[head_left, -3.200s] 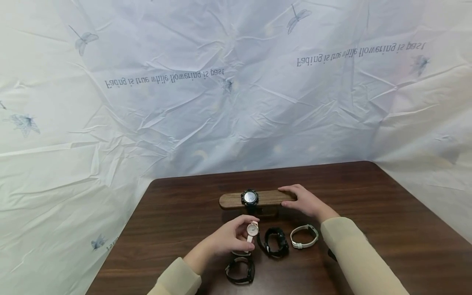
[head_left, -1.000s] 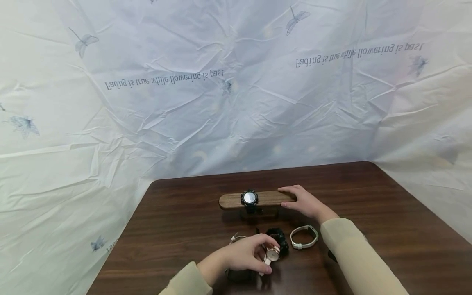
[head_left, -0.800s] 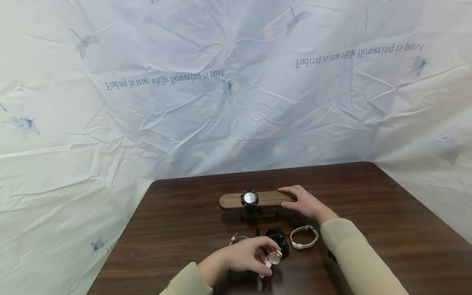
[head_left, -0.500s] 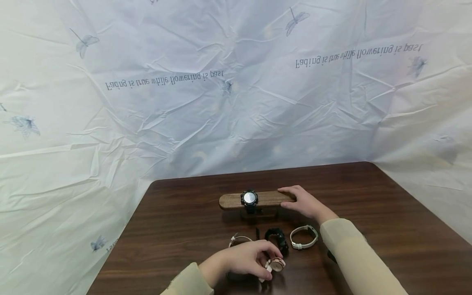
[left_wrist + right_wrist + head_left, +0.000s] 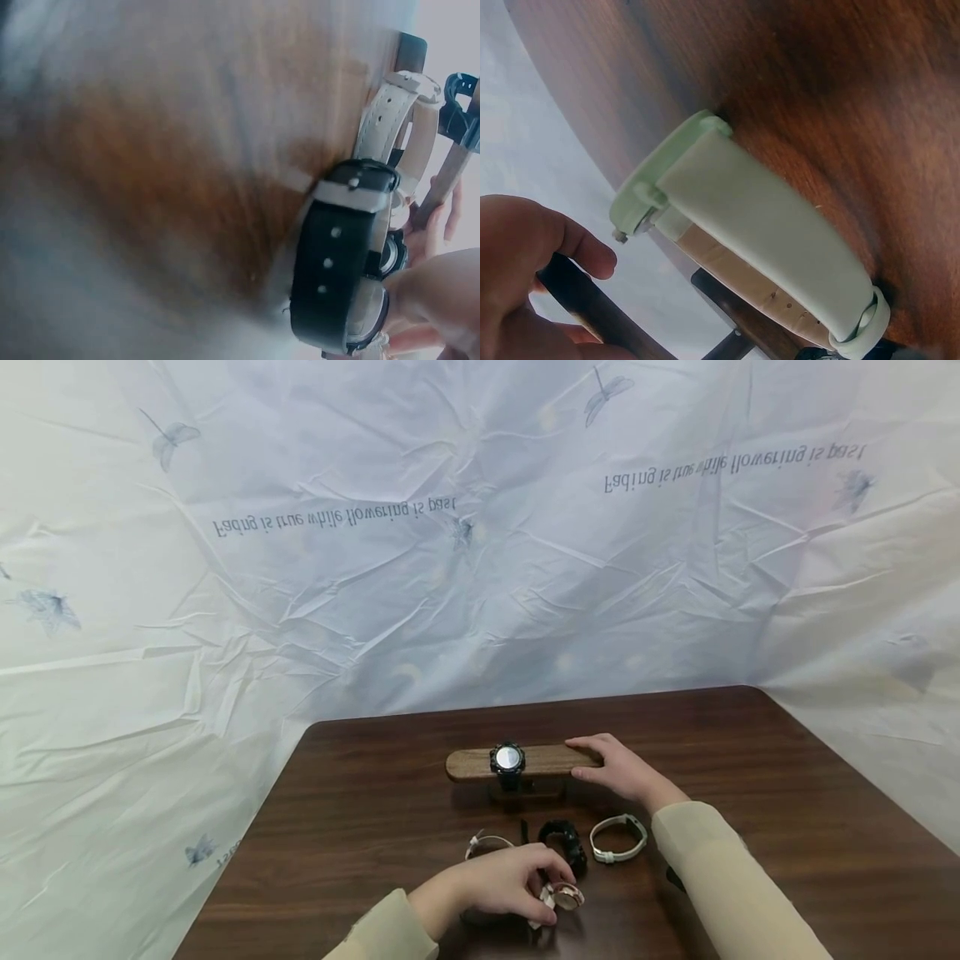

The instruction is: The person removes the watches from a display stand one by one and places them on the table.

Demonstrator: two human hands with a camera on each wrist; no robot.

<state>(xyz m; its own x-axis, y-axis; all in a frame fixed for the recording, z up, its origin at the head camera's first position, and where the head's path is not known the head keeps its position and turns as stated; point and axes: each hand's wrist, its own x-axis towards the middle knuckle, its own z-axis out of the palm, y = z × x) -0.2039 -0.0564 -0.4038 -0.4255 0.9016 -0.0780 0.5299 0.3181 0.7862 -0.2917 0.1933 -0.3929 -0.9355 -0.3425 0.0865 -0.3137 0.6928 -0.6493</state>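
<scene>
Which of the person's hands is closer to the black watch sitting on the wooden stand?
The right. The right hand rests on the right end of the wooden stand, just beside the black watch. The left hand is down at the table's near edge, holding a rose-gold watch.

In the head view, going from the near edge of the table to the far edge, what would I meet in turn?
Left hand pinching a rose-gold watch → white watch lying on the table → wooden stand with a black watch on it, right hand at its end.
</scene>
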